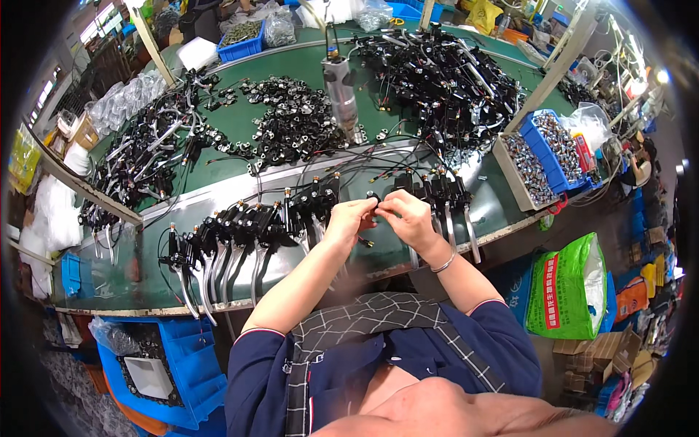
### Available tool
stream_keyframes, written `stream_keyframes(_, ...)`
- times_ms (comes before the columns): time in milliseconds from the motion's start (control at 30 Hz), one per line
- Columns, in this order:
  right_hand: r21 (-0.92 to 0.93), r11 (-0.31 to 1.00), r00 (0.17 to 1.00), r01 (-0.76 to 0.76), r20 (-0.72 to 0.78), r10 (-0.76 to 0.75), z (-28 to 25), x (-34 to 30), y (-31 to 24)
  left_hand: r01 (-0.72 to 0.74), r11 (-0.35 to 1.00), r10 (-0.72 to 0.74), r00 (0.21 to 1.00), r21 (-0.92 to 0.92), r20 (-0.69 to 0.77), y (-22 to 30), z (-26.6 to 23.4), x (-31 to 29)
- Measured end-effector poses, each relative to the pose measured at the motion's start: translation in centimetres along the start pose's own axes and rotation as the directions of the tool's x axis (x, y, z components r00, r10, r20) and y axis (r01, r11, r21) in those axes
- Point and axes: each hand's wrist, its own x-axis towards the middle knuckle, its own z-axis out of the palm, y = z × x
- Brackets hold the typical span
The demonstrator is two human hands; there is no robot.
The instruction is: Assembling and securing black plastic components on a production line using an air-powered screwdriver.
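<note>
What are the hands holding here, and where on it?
Both the left hand and right hand pinch a small black part between their fingertips; the exact grip spot cannot be told.

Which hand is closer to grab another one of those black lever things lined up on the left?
Probably the left hand. It sits right beside the row of black levers, while the right hand is farther over. Both are pinching a small black part.

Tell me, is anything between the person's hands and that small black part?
Nothing visible. Both the left hand and right hand already pinch the small black part between their fingertips, above the green table, with rows of lever assemblies on either side.
</note>
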Motion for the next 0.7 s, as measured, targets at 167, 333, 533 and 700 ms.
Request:
stream_keyframes(167,-0.027,0.989,0.989,-0.147,0.026,0.147,-0.4,-0.6,0.2,-0.067,0.993,0.073,0.996,0.096,-0.057,0.1,0.6,-0.3)
stream_keyframes(333,-0.315,0.949,0.985,0.021,0.172,0.035,-1.1,-0.4,-0.9,-0.235,0.885,0.269,0.963,0.401,-0.031,-0.8,1.3,-0.4)
stream_keyframes(533,-0.098,0.955,0.940,-0.281,0.173,0.294,-1.3,0.0,-0.5,-0.228,0.931,0.274,0.953,0.286,-0.131,-1.4,0.8,-0.1)
stream_keyframes(700,-0.186,0.937,0.934,-0.296,0.151,0.325,-1.1,-0.3,-0.3,-0.256,0.955,0.276,0.952,0.153,-0.130,-1.9,1.2,-0.4)
